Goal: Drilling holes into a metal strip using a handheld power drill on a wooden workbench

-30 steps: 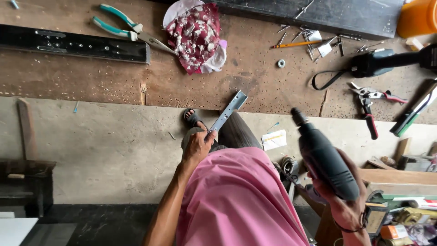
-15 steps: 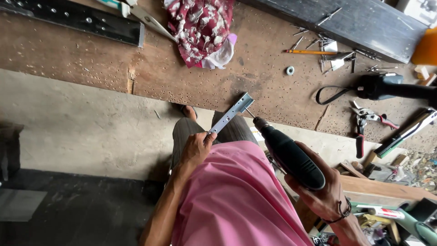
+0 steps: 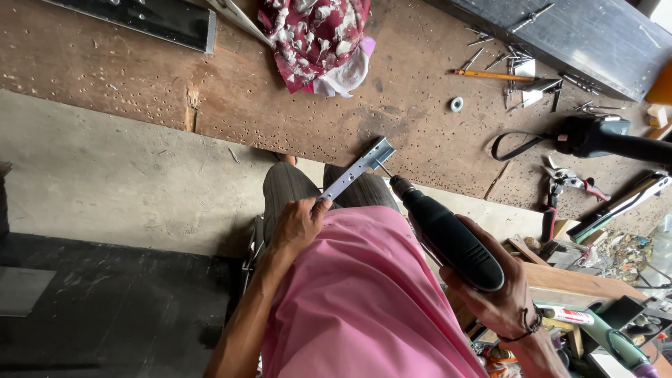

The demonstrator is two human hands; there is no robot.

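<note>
Drill (image 3: 448, 238), black and dark green, held in right hand (image 3: 493, 297); that grip fully closed around the drill body, bit tip touching the perforated metal bracket (image 3: 357, 170). Left hand (image 3: 297, 224) pinches the bracket's near end, fingers closed on it; far end of bracket rests at the near edge of the wooden tabletop (image 3: 280, 105), above the person's knees. Pink shirt (image 3: 357, 301) fills the foreground. Farther on the tabletop: red-and-white cloth (image 3: 315, 31), washer (image 3: 456, 103), orange pencil (image 3: 486, 73), loose screws (image 3: 518, 52), a second black power tool (image 3: 595, 136), red-handled pliers (image 3: 567, 180)
</note>
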